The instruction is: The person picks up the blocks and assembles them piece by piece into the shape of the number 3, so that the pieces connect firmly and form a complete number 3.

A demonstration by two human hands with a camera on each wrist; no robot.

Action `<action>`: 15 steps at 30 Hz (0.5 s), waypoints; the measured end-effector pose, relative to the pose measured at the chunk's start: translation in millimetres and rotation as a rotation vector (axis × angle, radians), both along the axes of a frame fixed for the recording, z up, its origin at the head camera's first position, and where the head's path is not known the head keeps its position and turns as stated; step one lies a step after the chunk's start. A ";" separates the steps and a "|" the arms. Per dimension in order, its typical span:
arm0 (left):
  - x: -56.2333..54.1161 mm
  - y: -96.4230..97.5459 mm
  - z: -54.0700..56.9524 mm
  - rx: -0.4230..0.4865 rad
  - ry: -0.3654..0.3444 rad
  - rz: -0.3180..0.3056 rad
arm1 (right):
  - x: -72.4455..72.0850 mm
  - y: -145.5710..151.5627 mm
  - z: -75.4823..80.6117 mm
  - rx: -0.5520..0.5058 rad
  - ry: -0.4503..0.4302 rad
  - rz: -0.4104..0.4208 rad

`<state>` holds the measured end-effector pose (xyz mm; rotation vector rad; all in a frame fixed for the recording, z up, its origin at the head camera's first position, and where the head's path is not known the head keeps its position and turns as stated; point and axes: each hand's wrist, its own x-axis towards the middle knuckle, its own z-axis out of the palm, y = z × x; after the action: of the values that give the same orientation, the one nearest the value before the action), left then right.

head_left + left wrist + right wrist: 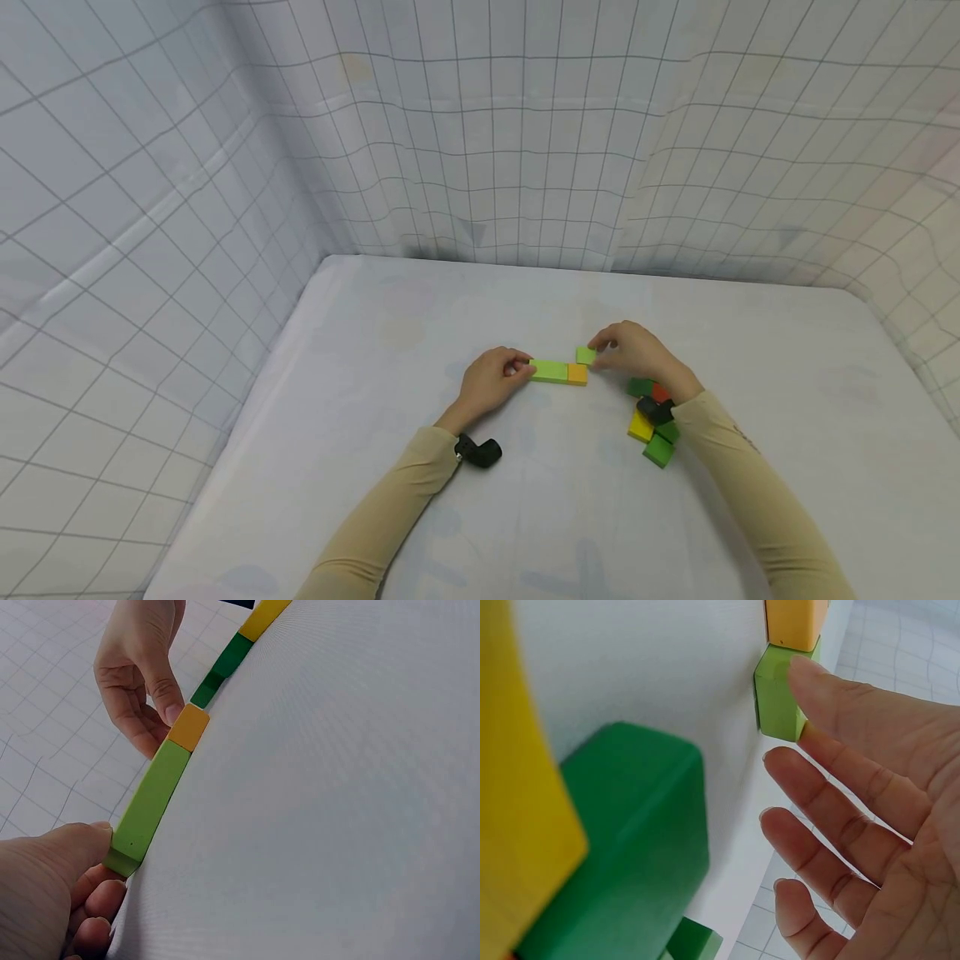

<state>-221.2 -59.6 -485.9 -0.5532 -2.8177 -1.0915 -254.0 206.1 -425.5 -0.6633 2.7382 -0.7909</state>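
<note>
A long light green block (549, 372) lies on the white table with an orange block (577, 374) flush against its right end. My left hand (491, 383) pinches the long block's left end between thumb and fingers; its thumb (88, 838) shows on that end in the left wrist view. Just behind the orange block sits a small light green block (780, 694). Thumb and index finger of my right hand (633, 352) pinch this small block, while the other fingers spread loosely in the right wrist view.
Under and beside the right wrist lies a loose group of blocks: a yellow block (641, 426), a red block (660, 392) and several dark green blocks (659, 451). The white table (360, 333) is bordered by grid-patterned curtains (510, 150) at the back and sides.
</note>
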 end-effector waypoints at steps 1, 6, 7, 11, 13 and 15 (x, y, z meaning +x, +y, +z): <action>0.0 0.0 0.1 0.001 0.000 0.000 | 0.3 0.0 -0.1 -0.003 0.002 0.002; 0.1 0.3 -0.1 -0.003 -0.003 0.002 | 1.0 -0.1 0.4 -0.001 -0.007 -0.003; 0.1 0.3 -0.1 -0.004 -0.004 0.002 | 0.7 -0.1 0.2 0.004 -0.012 -0.009; 0.7 0.3 0.9 -0.005 -0.011 0.002 | 0.3 -0.1 -0.4 0.020 -0.016 -0.008; 1.0 0.4 1.0 -0.005 -0.015 0.004 | 0.6 0.0 -0.8 0.021 -0.016 -0.005; 1.1 0.5 1.0 -0.007 -0.015 0.005 | 0.6 0.3 -1.1 0.020 -0.014 -0.003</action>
<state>-220.1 -59.1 -484.9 -0.5406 -2.8351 -1.0906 -253.5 206.4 -426.7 -0.6468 2.7313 -0.7651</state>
